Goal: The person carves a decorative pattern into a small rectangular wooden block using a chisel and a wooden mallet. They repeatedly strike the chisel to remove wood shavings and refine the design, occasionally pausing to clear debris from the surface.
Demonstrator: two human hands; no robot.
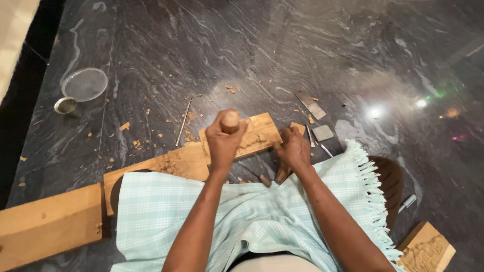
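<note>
Left hand fist-wrapped on the wooden mallet, head raised above the carved wood block. Right hand fingers curled at the block's right end, likely on a chisel, can't confirm. Block's long axis runs left-right, tilted; both hands directly over it.

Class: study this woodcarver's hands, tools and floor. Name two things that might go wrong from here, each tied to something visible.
1. The left hand grips a wooden mallet right above the carved block, while the right hand rests at the block's edge; a stray blow might hit fingers.
2. Loose metal tools and wood chips lie scattered on the glossy stone floor; someone may cut themselves or slip.
</note>
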